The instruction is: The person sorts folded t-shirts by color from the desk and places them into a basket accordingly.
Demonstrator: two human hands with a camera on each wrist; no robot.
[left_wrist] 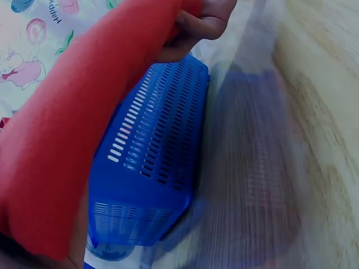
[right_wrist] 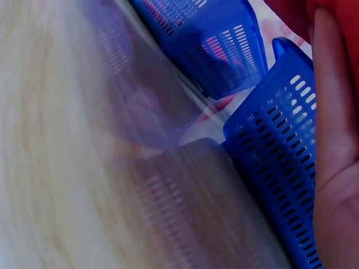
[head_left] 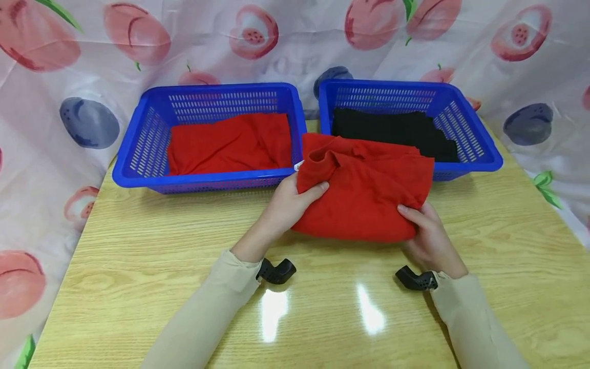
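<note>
A folded red garment is held up in front of the baskets, gripped at both ends. My left hand holds its left end, the thumb lying over the front and the other fingers behind the cloth. A small white label pokes out beside that hand. At the lower right corner my right hand grips the cloth, thumb in front. In the left wrist view the garment hangs as a thick fold across the left side. The right wrist view catches the right hand along the edge, under red cloth.
Two blue plastic baskets stand side by side at the back. The left basket contains red cloth; the right basket, partly covered by the held garment, contains black cloth. Behind hangs a fruit-print sheet. The wooden table is glossy.
</note>
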